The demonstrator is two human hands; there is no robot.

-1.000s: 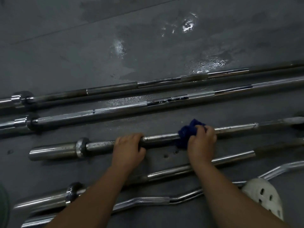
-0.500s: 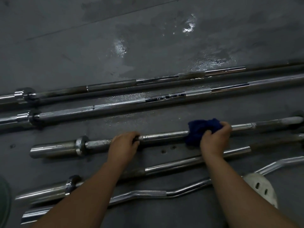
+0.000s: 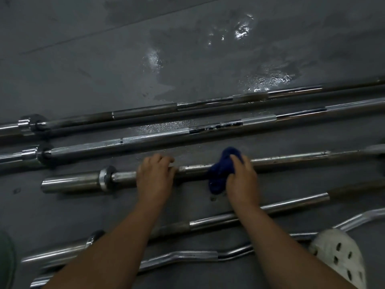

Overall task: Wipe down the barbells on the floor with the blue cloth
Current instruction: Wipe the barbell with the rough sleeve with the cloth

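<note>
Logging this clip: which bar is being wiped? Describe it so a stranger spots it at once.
Steel bars lie in rows on the dark grey floor. Third from the far side is a speckled chrome barbell, thick sleeve at its left end. It alone has the left hand gripping it and the right hand holding a crumpled dark blue cloth on its shaft.

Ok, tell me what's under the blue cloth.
The shaft of the middle barbell passes under the blue cloth, which the right hand grips. That stretch of shaft is hidden.
</note>
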